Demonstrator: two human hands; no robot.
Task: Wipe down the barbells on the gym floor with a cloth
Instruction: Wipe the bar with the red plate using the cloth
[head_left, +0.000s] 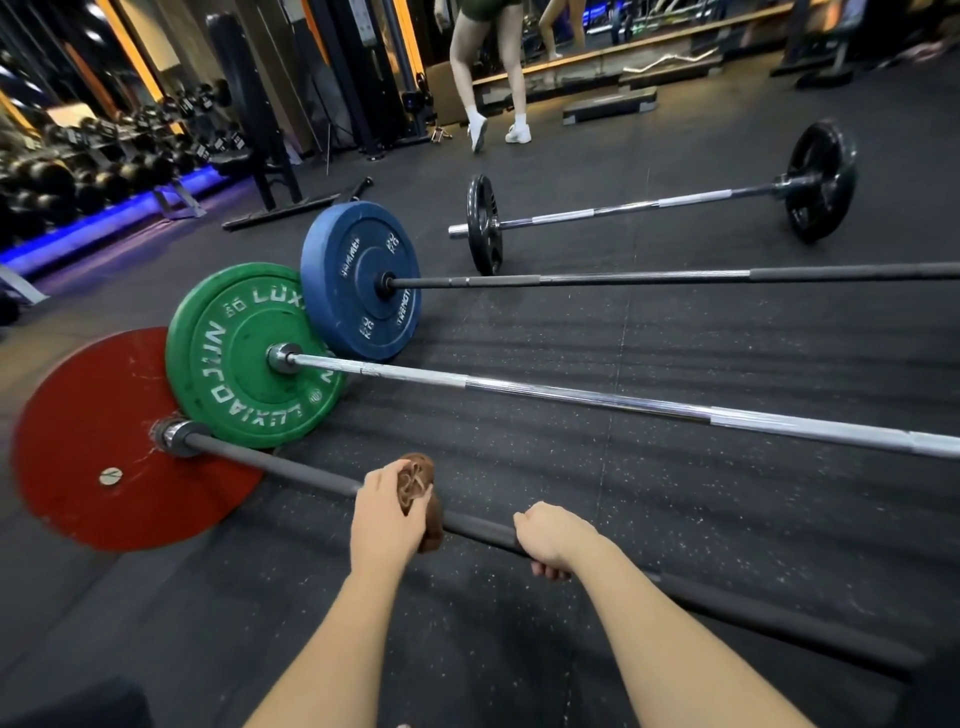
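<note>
Cloth (417, 474) round nearest barbell (291, 465) in left hand (387, 514), right hand (553, 540) gripping barbell

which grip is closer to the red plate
Left. The left grip wraps the cloth round the bar, a short way from the red plate. The right grip holds the same bar farther from the plate.

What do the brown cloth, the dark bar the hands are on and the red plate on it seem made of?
The brown cloth looks like soft terry or microfibre: it bunches in folds under the left hand. The dark bar seems metal with a matte black coating, dull beside the shiny chrome bar behind. The red plate looks like matte rubber, scuffed with pale scratches.
</note>
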